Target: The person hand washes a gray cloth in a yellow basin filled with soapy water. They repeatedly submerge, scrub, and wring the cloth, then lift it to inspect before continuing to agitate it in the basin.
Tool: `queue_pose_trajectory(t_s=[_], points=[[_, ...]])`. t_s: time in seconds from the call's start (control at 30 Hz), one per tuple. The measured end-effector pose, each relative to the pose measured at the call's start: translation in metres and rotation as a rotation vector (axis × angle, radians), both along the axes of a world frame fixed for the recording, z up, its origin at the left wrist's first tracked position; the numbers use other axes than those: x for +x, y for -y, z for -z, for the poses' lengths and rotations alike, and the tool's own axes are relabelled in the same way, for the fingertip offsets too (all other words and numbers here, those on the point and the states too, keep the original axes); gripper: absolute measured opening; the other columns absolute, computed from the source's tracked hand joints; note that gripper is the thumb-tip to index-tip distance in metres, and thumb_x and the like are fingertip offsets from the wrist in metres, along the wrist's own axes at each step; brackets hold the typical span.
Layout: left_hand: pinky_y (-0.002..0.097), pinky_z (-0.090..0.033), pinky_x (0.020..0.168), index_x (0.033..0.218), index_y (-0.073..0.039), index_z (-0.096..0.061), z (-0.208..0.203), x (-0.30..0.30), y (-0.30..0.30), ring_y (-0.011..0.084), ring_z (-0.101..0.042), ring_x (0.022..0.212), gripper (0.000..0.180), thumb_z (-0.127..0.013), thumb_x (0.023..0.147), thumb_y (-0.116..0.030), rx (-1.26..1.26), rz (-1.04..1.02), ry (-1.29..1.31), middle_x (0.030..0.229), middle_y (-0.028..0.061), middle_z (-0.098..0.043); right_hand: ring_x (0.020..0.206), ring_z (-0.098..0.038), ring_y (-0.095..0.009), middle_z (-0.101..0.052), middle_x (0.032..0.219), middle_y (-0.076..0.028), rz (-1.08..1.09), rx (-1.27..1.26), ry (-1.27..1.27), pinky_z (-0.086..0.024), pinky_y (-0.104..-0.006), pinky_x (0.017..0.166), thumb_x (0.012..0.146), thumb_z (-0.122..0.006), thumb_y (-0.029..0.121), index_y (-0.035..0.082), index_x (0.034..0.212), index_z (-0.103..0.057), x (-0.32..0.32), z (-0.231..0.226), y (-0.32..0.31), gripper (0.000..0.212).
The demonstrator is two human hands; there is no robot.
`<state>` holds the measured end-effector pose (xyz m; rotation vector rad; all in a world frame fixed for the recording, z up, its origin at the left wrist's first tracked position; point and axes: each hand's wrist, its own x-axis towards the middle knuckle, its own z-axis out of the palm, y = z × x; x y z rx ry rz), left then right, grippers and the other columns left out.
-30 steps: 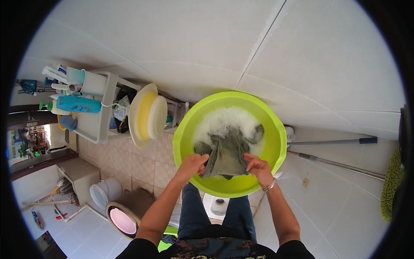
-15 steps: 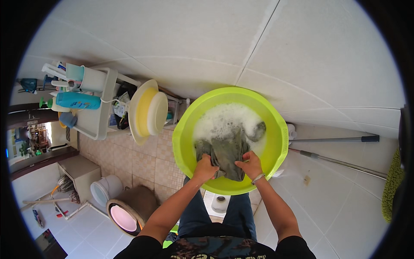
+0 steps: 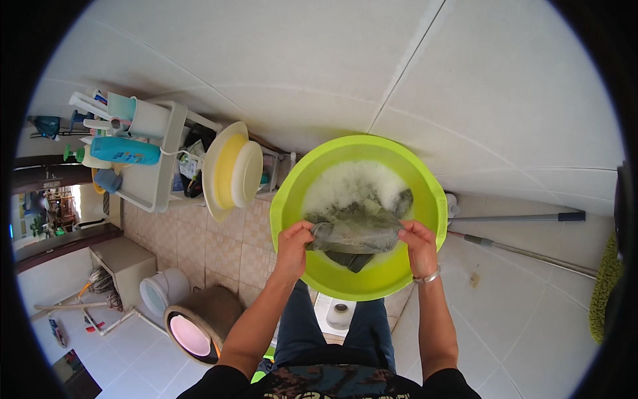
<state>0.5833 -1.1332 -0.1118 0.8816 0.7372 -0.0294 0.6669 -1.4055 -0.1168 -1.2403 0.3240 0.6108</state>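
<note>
A lime-green basin [image 3: 292,193] in front of me holds white suds [image 3: 352,179] and wet grey-green cloth. Stretched between my hands above the water is one part of the grey-green garment [image 3: 355,236]; its exact kind does not show. My left hand [image 3: 294,245] pinches its left end near the basin's left side. At its right end, my right hand [image 3: 419,241], with a bracelet on the wrist, grips the other edge. More of the dark cloth hangs below and lies partly under foam behind it.
Left of the basin stands a grey shelf cart [image 3: 166,159] with a blue bottle [image 3: 126,151] and a yellow-and-white basin [image 3: 229,173] at its side. A brown bin [image 3: 216,312] and white bucket [image 3: 166,289] are lower left. Long poles [image 3: 525,217] lie on the right.
My hands have spread apart and the cloth between them is pulled taut sideways. Before, they were closer together, holding it bunched and hanging lower in the basin.
</note>
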Motion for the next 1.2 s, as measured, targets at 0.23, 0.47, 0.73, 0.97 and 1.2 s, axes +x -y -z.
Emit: queue_pose_trajectory(t_s=[0.23,0.47,0.73,0.97,1.2], points=[[0.0218,-0.040,0.069,0.084,-0.005,-0.064,0.005,0.017,0.000,0.0055,-0.053,0.073,0.005,-0.069,0.086,-0.006,-0.008,0.185,-0.090,0.078,-0.0031,-0.060,0.072,-0.047,-0.002,-0.058,0.082,0.006,-0.034,-0.118,-0.042,-0.036,-0.0188,0.065,0.077,-0.073,0.002,0.006,0.083,-0.063,0.002,-0.007,-0.036,0.012],[0.0220,-0.040,0.076,0.084,-0.007,-0.059,0.028,0.040,0.023,0.0051,-0.050,0.084,0.009,-0.065,0.090,-0.006,0.073,-0.083,0.145,0.091,-0.0040,-0.057,0.079,-0.051,-0.010,-0.059,0.089,0.000,0.269,-0.080,0.135,-0.041,-0.0239,0.070,0.085,-0.072,0.013,0.004,0.074,-0.056,0.016,0.030,-0.038,0.022],[0.0320,-0.042,0.080,0.101,-0.005,-0.048,0.097,0.075,0.035,0.0172,-0.051,0.088,0.020,-0.064,0.094,-0.014,0.297,-0.007,-0.003,0.094,0.0049,-0.052,0.079,-0.058,-0.018,-0.060,0.092,-0.009,0.092,-0.714,0.497,-0.047,-0.0321,0.077,0.076,-0.083,0.031,-0.003,0.107,-0.049,0.041,0.086,-0.083,0.058],[0.0430,-0.047,0.073,0.099,0.003,-0.052,0.185,0.082,0.044,0.0308,-0.059,0.078,0.023,-0.065,0.088,-0.013,1.157,0.407,-0.281,0.084,0.0187,-0.056,0.069,-0.064,-0.036,-0.064,0.083,-0.018,-0.380,-1.345,0.366,-0.050,-0.0483,0.058,0.077,-0.077,0.031,-0.003,0.125,-0.037,0.051,0.157,-0.105,0.071],[0.0377,-0.049,0.058,0.088,0.003,-0.057,0.162,0.107,0.040,0.0207,-0.059,0.070,0.026,-0.071,0.083,-0.018,0.120,0.011,-0.229,0.078,0.0079,-0.059,0.069,-0.061,-0.036,-0.062,0.081,-0.016,-0.124,-0.821,0.852,-0.051,-0.0423,0.066,0.079,-0.074,0.018,0.001,0.098,-0.054,0.023,0.117,-0.108,0.033]])
